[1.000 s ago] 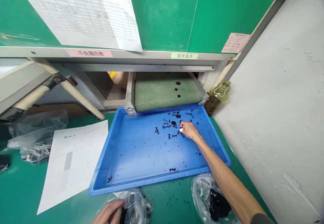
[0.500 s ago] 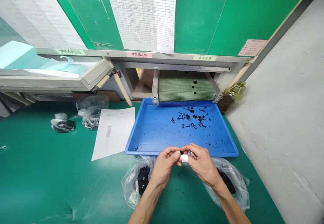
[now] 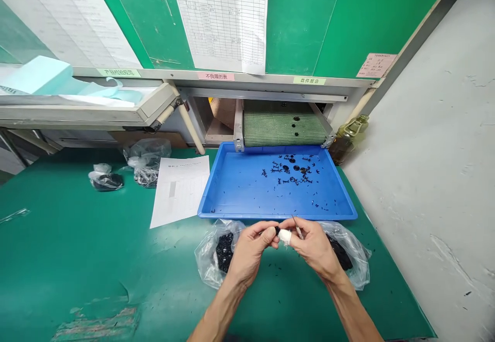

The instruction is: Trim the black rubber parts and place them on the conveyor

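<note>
Just in front of the blue tray [image 3: 240, 215], both hands meet close together. My left hand [image 3: 253, 246] is closed, pinching a small black part [image 3: 277, 230] between thumb and fingers. My right hand [image 3: 311, 244], its thumb tip wrapped in white, touches the part's right side. Along its fingers lies a thin, pointed metal tool [image 3: 298, 228], whose exact kind I cannot make out. Beneath the left wrist sits an open clear bag [image 3: 207, 259] of small black pieces [image 3: 224, 251]. Partly behind the right forearm, another clear bag [image 3: 361, 264] holds black pieces [image 3: 340, 251].
Black discs and branched scraps [image 3: 296, 169] lie in the tray. A green mesh conveyor [image 3: 270, 125] ends above its back edge, carrying a few black parts. To the left are a paper sheet [image 3: 180, 192] and tied bags [image 3: 108, 179]. A bottle [image 3: 348, 138] stands by the wall.
The view has shifted, so the tray and bags appear higher in the picture. Both hands stay together at the black part; the metal tool in the right hand has turned and shows more.
</note>
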The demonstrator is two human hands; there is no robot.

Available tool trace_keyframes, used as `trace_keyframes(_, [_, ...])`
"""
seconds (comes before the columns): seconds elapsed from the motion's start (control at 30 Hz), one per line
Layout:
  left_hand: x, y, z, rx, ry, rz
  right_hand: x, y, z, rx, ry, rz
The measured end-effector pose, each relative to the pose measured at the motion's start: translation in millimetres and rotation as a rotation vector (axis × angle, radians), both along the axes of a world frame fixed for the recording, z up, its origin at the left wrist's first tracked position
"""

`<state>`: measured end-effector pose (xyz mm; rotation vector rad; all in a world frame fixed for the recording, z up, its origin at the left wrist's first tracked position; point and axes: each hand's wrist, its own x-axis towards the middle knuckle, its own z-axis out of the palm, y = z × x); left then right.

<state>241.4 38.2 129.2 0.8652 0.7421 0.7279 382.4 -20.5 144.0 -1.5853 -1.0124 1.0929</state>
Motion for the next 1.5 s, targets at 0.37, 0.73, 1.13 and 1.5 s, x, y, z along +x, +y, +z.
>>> trace_keyframes(0.37, [5.9, -7.6, -4.3, -0.18, -0.051, 0.03, -0.6, -7.0, -11.4, -0.007, 0.091, -0.059])
trace_keyframes(0.73, [7.2, -7.4, -12.6, -0.117, 0.005, 0.057, 0.9, -3.9, -24.2, 0.012, 0.209, -0.103])
trace_keyframes(1.13, [9.2, -12.4, -26.3, -0.025, 0.007, 0.122, -1.1, -0.7, -26.9, 0.029, 0.318, -0.063])
trace_keyframes(1.5, [12.6, -12.3, -30.2, -0.302, -0.109, 0.212, -0.7, 2.7, -16.9, 0.021, -0.054, 0.009])
